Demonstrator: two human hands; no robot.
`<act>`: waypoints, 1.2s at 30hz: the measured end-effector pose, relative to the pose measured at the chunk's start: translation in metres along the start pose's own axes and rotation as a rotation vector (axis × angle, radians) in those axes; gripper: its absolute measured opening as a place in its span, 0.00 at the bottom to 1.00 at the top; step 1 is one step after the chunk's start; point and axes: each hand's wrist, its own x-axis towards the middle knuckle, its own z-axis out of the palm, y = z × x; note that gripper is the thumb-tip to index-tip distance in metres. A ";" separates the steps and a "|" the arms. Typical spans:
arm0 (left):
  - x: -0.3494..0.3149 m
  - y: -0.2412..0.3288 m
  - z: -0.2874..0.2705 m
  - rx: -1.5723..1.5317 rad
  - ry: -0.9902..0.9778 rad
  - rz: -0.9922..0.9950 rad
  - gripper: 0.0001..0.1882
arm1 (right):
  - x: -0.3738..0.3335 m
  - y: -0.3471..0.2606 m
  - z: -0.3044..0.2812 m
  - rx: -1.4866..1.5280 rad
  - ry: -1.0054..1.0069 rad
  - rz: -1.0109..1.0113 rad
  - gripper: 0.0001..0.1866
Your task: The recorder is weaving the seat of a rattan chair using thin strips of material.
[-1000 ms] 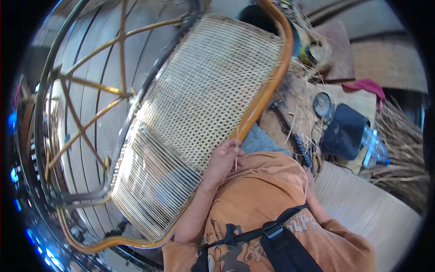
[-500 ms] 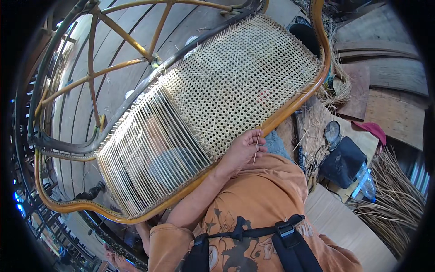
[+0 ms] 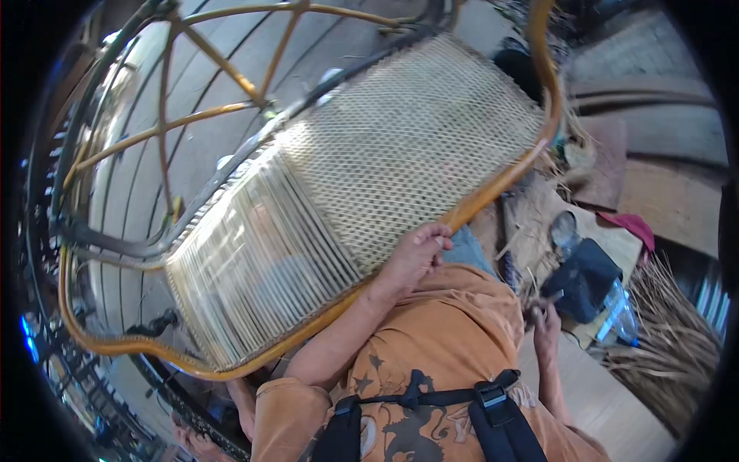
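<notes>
Across my lap and the floor lies a curved wooden furniture frame (image 3: 481, 205) with a cane seat. Its right part is a woven cane panel (image 3: 400, 131); the left part carries parallel cane strands (image 3: 246, 269) without the close weave. My left hand (image 3: 416, 254) is closed at the near rail, beside the panel's lower corner. Whatever its fingers grip is too blurred to tell. My right hand (image 3: 546, 322) is off to the right, below a black pouch (image 3: 586, 279). Its fingers are closed around a small slim object whose tip shows; its kind is unclear.
Bundles of loose cane strips (image 3: 658, 339) lie at the right, near a clear plastic bottle (image 3: 622, 312) and a red cloth (image 3: 631, 228). Boards (image 3: 670, 196) are stacked at the far right. At the lower left, part of another person's skin (image 3: 196, 440) shows, blurred.
My right hand has come into view at the right, holding a small object. My left hand stays by the rail, its fingers more curled; the thin strand seen there earlier no longer shows clearly.
</notes>
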 end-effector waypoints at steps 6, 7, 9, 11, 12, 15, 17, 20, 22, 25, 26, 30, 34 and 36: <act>0.017 0.009 0.034 0.217 -0.120 0.062 0.14 | 0.047 -0.087 0.004 0.307 -0.255 0.082 0.12; 0.022 0.010 0.043 0.233 -0.136 0.056 0.14 | 0.053 -0.095 0.007 0.309 -0.228 0.088 0.12; 0.030 0.008 0.063 0.548 -0.255 0.157 0.16 | 0.067 -0.107 0.018 0.451 -0.196 0.290 0.14; 0.040 0.003 0.082 0.594 -0.317 0.052 0.19 | 0.079 -0.116 0.027 0.491 -0.208 0.193 0.13; 0.044 0.000 0.091 0.750 -0.277 0.145 0.20 | 0.085 -0.121 0.031 0.497 -0.195 0.159 0.13; 0.055 -0.004 0.100 0.813 -0.224 0.319 0.23 | 0.101 -0.132 0.036 0.566 -0.221 -0.011 0.13; 0.062 -0.003 0.100 0.896 -0.170 0.191 0.22 | 0.111 -0.133 0.037 0.584 -0.219 0.064 0.12; 0.063 0.004 0.090 0.908 -0.155 0.222 0.19 | 0.130 -0.120 0.029 0.739 -0.197 0.206 0.10; 0.061 0.012 0.079 0.751 -0.144 0.194 0.18 | 0.147 -0.101 0.016 0.763 -0.100 0.223 0.10; 0.049 0.020 0.060 0.405 -0.103 0.070 0.16 | 0.162 -0.068 0.003 0.842 -0.044 0.258 0.10; 0.045 0.021 0.053 0.409 -0.107 0.068 0.16 | 0.165 -0.059 0.003 0.892 -0.070 0.277 0.10; 0.038 0.021 0.043 0.291 -0.083 0.100 0.15 | 0.168 -0.042 0.000 0.949 -0.089 0.242 0.10; 0.034 0.028 0.057 0.245 -0.077 0.080 0.16 | 0.145 -0.062 -0.009 0.610 0.174 0.096 0.10; 0.033 0.034 0.070 0.504 -0.031 0.013 0.20 | 0.122 -0.083 -0.009 0.471 0.137 -0.015 0.09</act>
